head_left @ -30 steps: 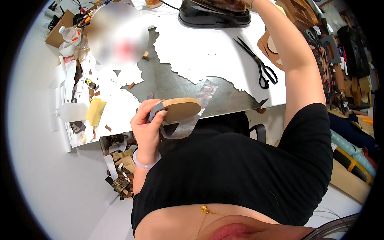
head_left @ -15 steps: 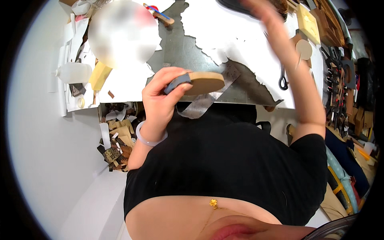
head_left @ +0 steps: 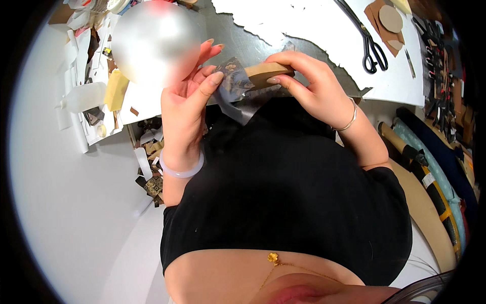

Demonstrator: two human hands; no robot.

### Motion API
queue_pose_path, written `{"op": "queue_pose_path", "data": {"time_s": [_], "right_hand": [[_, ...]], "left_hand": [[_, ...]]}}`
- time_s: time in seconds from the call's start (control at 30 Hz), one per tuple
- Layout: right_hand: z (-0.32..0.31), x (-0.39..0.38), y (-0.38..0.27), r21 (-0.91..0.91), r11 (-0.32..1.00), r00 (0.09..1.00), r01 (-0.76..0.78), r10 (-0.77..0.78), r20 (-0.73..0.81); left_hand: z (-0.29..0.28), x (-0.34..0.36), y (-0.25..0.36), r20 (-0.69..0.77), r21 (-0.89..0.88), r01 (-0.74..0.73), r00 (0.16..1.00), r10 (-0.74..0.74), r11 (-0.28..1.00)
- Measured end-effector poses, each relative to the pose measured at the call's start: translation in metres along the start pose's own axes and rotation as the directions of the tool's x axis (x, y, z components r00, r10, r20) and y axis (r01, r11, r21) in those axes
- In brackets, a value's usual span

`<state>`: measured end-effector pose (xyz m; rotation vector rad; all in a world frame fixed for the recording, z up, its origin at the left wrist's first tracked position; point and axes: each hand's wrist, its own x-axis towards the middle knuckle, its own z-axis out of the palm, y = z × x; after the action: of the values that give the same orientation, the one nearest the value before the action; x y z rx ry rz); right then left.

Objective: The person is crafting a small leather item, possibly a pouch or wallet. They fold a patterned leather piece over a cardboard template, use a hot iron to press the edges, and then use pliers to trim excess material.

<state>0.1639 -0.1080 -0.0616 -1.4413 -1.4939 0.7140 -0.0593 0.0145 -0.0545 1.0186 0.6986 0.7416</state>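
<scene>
- Tan wooden block [head_left: 267, 74], flat and oblong, sits right in front of the chest at the desk [head_left: 324, 30] edge, held up between both hands.
- Right hand [head_left: 314, 86] has its fingers curled shut around the block's right end.
- Left hand [head_left: 190, 96] is mostly open, fingers spread loose, thumb and forefinger pinching a dark patterned scrap of material [head_left: 232, 81] that touches the block's left end and hangs down.
- A pale bangle [head_left: 181, 171] is on the left wrist.
- Black scissors [head_left: 372, 48] lie further back on the white desk sheet.
- Yellow sponge-looking block [head_left: 115, 88] off to the left among paper scraps.
</scene>
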Motion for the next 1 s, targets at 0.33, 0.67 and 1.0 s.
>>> {"op": "queue_pose_path", "data": {"time_s": [0.33, 0.67, 1.0], "right_hand": [[0.001, -0.009, 0.002, -0.037, 0.998, 0.997, 0.052, -0.05, 0.059], [0.003, -0.008, 0.004, -0.02, 0.997, 0.994, 0.069, -0.067, 0.09], [-0.001, -0.008, 0.0, -0.002, 0.996, 0.991, 0.09, -0.09, 0.101]], "left_hand": [[-0.014, -0.009, 0.017, 0.262, -0.012, -0.111, 0.959, 0.11, 0.994], [-0.016, -0.009, 0.023, 0.412, -0.065, -0.112, 0.902, 0.129, 0.992], [-0.013, -0.001, 0.03, 0.374, 0.283, -0.139, 0.927, 0.025, 0.949]]}}
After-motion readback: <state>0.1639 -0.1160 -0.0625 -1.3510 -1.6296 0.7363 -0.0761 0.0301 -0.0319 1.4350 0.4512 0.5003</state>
